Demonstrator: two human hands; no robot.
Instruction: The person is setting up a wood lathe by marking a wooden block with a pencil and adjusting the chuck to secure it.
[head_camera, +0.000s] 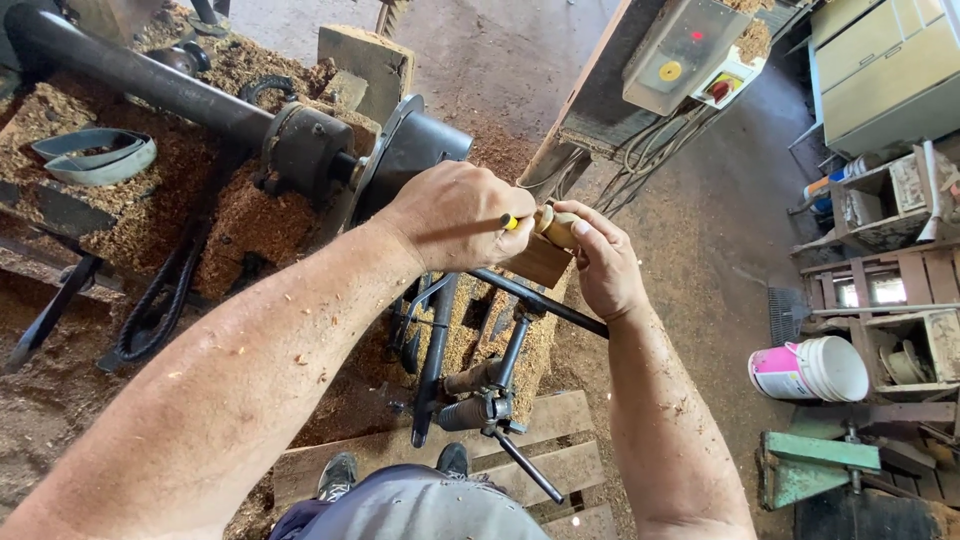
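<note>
I stand at a wood lathe (300, 150) buried in sawdust and shavings. My left hand (455, 215) is closed around a thin tool with a yellow tip (510, 222), held just right of the lathe's dark round faceplate (410, 150). My right hand (605, 265) grips a small rounded pale wooden piece (556, 228) right beside that yellow tip. A square wooden block (540, 262) shows just below the two hands. The black tool rest bar (540, 303) runs under my hands. Wood chips cling to both forearms.
A control box with a yellow knob and a red switch (680, 50) hangs at upper right. A white and pink bucket (810, 370), wooden crates and a green metal part (810, 465) stand at right. My shoes rest on a wooden pallet (540, 440).
</note>
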